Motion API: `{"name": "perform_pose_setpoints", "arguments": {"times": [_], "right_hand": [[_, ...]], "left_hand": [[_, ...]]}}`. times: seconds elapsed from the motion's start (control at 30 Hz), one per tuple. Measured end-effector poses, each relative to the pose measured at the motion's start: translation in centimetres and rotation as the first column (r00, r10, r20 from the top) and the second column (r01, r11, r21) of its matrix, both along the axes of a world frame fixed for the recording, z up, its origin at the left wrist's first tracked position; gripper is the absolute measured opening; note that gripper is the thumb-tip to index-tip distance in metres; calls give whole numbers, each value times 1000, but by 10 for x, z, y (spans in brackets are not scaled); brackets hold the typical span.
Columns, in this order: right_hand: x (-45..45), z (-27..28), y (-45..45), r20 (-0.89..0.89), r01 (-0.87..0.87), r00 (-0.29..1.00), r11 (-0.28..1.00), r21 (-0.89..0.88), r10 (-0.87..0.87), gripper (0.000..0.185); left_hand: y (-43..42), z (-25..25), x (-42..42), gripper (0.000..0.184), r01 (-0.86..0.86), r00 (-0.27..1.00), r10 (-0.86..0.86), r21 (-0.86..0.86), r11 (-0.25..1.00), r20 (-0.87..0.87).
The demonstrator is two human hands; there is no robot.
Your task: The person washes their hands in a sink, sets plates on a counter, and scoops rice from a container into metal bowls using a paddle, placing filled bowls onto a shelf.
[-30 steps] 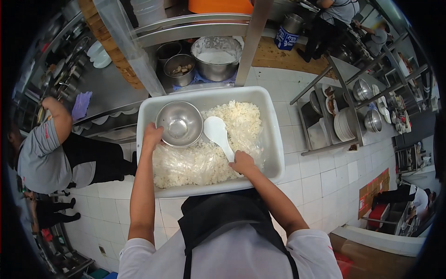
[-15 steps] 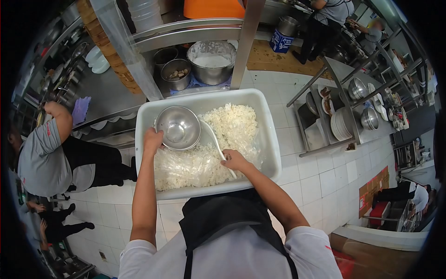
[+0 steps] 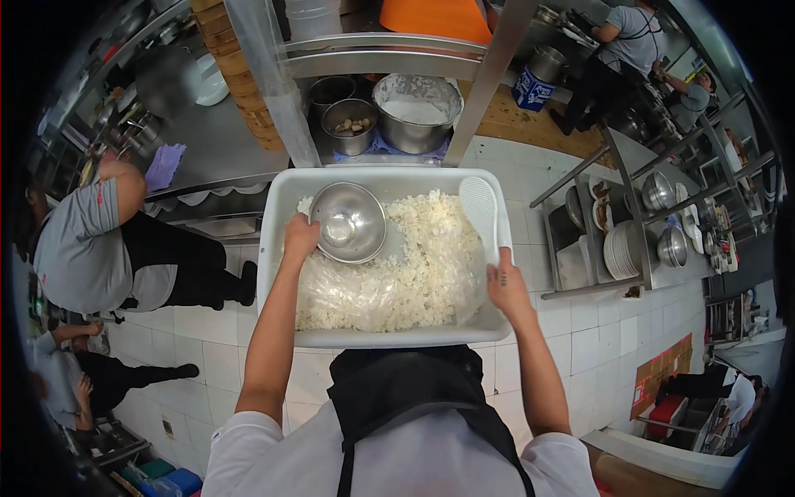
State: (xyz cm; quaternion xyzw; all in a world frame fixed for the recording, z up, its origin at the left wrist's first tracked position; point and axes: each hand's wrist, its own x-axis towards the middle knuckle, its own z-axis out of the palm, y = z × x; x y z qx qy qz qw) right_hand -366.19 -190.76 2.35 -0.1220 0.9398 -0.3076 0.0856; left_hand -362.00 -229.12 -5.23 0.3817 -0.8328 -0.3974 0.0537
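Note:
A white tub (image 3: 397, 338) of cooked rice (image 3: 435, 286) is in front of me, with clear plastic film lying over part of the rice. My left hand (image 3: 301, 235) grips the left rim of a metal bowl (image 3: 349, 222), which is over the tub's upper left. At the tub's right side, my right hand (image 3: 507, 283) is closed on the handle of a white rice paddle (image 3: 479, 207). The paddle's ridged blade points away from me, above the tub's upper right corner.
Behind the tub stands a metal shelf (image 3: 381, 65) with pots (image 3: 414, 137). A person (image 3: 91, 248) works at the left counter (image 3: 240, 170). A rack (image 3: 592, 286) with plates and bowls stands right. More people are farther off.
My right hand has moved right with the paddle, from over the rice to the tub's right edge. The paddle's ridged face now shows. My left hand still holds the bowl.

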Motion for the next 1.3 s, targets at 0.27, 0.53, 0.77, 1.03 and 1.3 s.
{"name": "perform_pose_setpoints", "arguments": {"times": [0.27, 0.53, 0.77, 1.03, 1.3], "right_hand": [[-45, -27, 14, 120, -157, 985, 941, 300, 126, 46], [-95, -46, -10, 344, -294, 915, 931, 217, 208, 48], [-95, -81, -29, 575, -235, 804, 969, 74, 151, 40], [-105, -116, -41, 790, -99, 577, 978, -181, 205, 27], [-86, -103, -35, 912, 236, 316, 910, -342, 261, 20]], "left_hand": [[7, -38, -5, 35, 70, 997, -78, -218, 973, -28], [33, -3, 2, 26, -96, 995, 96, 52, 994, 6], [50, -18, 7, 24, -177, 978, 186, 94, 980, -98], [79, 2, 15, 19, -346, 931, 342, -12, 938, -130], [82, 4, 21, 28, -315, 948, 302, -168, 934, -96]]}}
